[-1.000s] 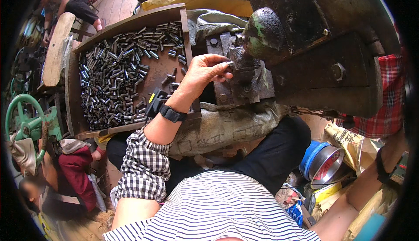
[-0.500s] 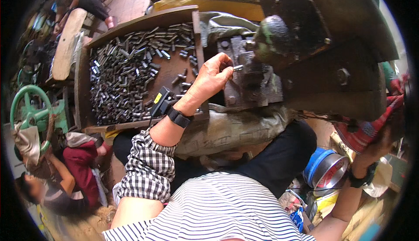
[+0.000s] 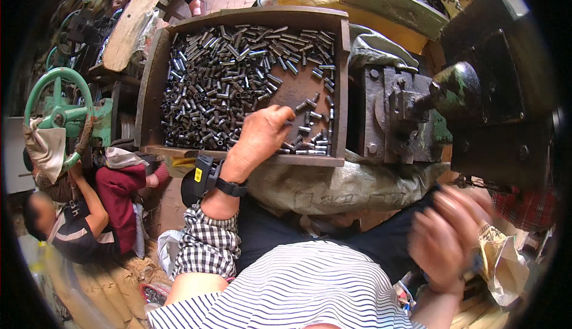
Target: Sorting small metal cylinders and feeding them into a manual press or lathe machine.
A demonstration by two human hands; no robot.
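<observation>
A shallow wooden tray (image 3: pixel 244 14) holds a heap of short metal tubes (image 3: pixel 208 90), grey and shiny. Over its near right part is my left hand (image 3: pixel 262 135), fingers curled together near some loose tubes; whatever they hold, if anything, is hidden. My right hand (image 3: pixel 444 233) hangs over my right thigh, smeared by motion, so its fingers cannot be read. To the right of the tray stands a dark, greasy machine with a block-like metal fixture (image 3: pixel 399 114) and a rounded, worn green head (image 3: pixel 457 90) beside it. Neither hand touches the machine.
Cloudy plastic sheeting (image 3: pixel 333 189) hangs below the tray and machine. A green handwheel (image 3: pixel 56 114) stands at left, with a seated person (image 3: pixel 89 210) below it. A wooden plank (image 3: pixel 134 25) lies at upper left; another parts box (image 3: pixel 393 1) is at the back right.
My left hand has moved from the machine's fixture, where it pinched a small metal tube, left to the tray. My right hand has swung in from the far right. The view has shifted.
</observation>
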